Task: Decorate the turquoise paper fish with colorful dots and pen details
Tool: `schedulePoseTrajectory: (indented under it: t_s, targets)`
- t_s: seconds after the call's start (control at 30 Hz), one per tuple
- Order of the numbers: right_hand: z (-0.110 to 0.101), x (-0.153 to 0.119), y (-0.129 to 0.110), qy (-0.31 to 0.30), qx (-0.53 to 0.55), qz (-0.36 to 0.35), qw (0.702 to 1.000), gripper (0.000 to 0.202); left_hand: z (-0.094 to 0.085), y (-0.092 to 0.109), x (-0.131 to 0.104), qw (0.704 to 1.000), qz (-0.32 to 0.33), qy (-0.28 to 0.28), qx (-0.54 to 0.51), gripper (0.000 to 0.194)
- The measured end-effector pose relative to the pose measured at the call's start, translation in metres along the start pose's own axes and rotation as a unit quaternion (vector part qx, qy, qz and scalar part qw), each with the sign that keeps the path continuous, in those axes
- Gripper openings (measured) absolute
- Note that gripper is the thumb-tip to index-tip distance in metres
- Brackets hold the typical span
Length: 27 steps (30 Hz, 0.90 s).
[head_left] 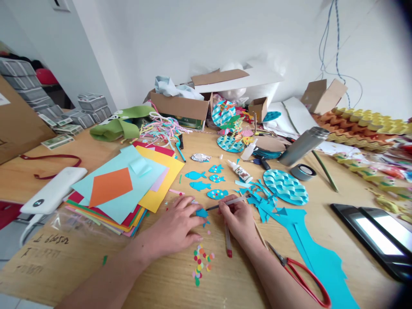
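My left hand lies on the table with its fingers spread, fingertips resting on a small blue paper fish. In my right hand is a slim dark-tipped pen, its tip at the right edge of that fish. Farther back are several blue paper fish, among them a plain one and one with coloured dots. Nearer me sits a scatter of small coloured paper dots. A red-ended pen lies beneath my right hand.
Stacked coloured paper and a white power bank are at the left. Red-handled scissors, blue paper and dark tablets lie at the right. A glue bottle and a metal flask stand or lie farther back.
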State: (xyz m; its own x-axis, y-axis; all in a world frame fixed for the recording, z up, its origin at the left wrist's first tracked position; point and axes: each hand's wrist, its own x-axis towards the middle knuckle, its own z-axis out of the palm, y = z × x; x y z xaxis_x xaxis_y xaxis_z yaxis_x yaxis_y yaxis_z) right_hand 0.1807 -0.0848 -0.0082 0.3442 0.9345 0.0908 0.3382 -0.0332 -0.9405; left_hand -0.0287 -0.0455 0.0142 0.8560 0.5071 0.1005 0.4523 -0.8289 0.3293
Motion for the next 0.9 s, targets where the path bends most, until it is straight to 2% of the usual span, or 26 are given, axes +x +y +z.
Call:
schedulePoseTrajectory:
  t_s: [0.9]
  targets:
    - [-0.0001, 0.0001, -0.0026, 0.002, -0.004, -0.011, 1.000, 0.025, -0.0006, 0.0002, 0.0007, 1.000, 0.001, 0.002, -0.002, 0.036]
